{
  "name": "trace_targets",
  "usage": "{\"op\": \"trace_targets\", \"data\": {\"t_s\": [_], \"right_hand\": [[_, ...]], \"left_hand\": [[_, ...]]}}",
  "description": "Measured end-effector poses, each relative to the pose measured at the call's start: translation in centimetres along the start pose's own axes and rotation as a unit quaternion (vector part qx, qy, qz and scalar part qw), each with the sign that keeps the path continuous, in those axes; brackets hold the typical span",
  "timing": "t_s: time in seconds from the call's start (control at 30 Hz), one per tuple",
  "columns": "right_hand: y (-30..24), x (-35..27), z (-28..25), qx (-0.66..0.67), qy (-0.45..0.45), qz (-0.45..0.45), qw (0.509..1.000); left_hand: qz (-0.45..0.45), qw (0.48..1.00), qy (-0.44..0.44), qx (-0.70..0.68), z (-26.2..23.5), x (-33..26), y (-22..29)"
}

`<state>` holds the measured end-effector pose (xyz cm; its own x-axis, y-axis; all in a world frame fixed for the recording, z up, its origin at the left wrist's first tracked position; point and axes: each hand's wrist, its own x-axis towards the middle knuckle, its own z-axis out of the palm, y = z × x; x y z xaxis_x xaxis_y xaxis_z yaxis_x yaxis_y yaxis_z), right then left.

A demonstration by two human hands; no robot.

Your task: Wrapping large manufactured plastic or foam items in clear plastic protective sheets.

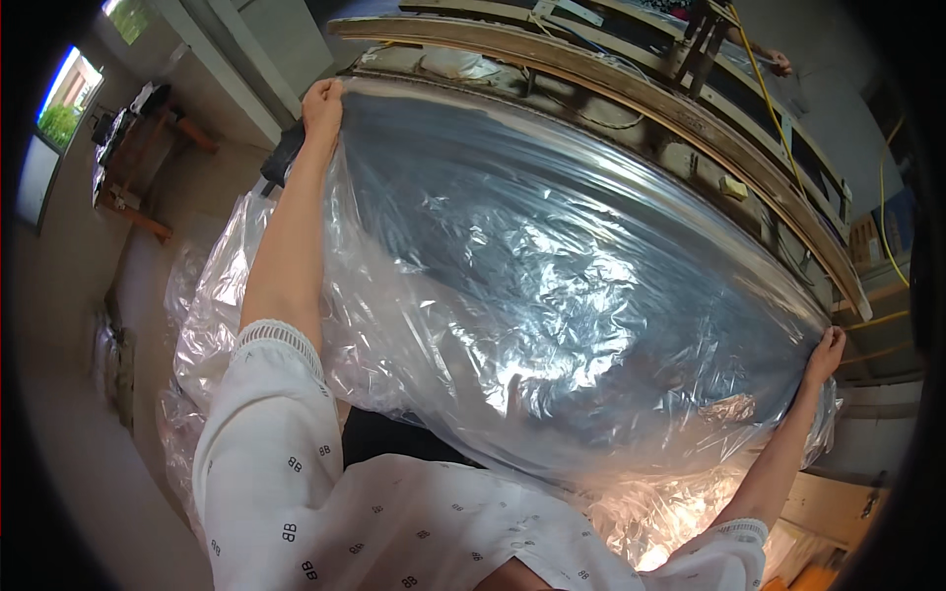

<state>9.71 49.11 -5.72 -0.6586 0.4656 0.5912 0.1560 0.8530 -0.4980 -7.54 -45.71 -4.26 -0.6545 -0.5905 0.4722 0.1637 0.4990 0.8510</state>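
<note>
A wide sheet of clear plastic film (552, 286) is stretched between my two outspread arms, shiny and crinkled in the middle. My left hand (323, 103) grips its far left corner, fingers closed over the edge. At the far right, my right hand (830, 350) pinches the opposite corner. The edge between the hands is pulled fairly taut along the front of a long machine. Loose film hangs in folds below my left arm and gathers toward my body. A dark surface shows through the sheet.
Beyond the film runs a long wooden rail (591, 74) of the machine, with a yellow hose (778, 118) over it. Another person's hand (779, 64) shows at the back right. A wooden table (148, 148) stands at the left near a window (69, 98).
</note>
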Motion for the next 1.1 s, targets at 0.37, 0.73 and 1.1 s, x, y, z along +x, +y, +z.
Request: {"op": "trace_targets", "data": {"t_s": [0.37, 0.73, 1.1], "right_hand": [[1.8, 3.2, 0.6, -0.047, -0.015, -0.006, 0.999], [2.4, 3.3, -0.7, -0.069, 0.043, -0.007, 0.997], [4.7, 2.9, -4.9, -0.254, 0.031, -0.043, 0.966]], "left_hand": [[0.017, 0.993, -0.047, 0.105, 4.7, 3.5, -1.2], [-0.094, 0.992, -0.004, 0.083, 5.5, 2.0, 0.9], [-0.072, 0.946, -0.067, 0.31, 7.7, 0.4, 4.1]]}}
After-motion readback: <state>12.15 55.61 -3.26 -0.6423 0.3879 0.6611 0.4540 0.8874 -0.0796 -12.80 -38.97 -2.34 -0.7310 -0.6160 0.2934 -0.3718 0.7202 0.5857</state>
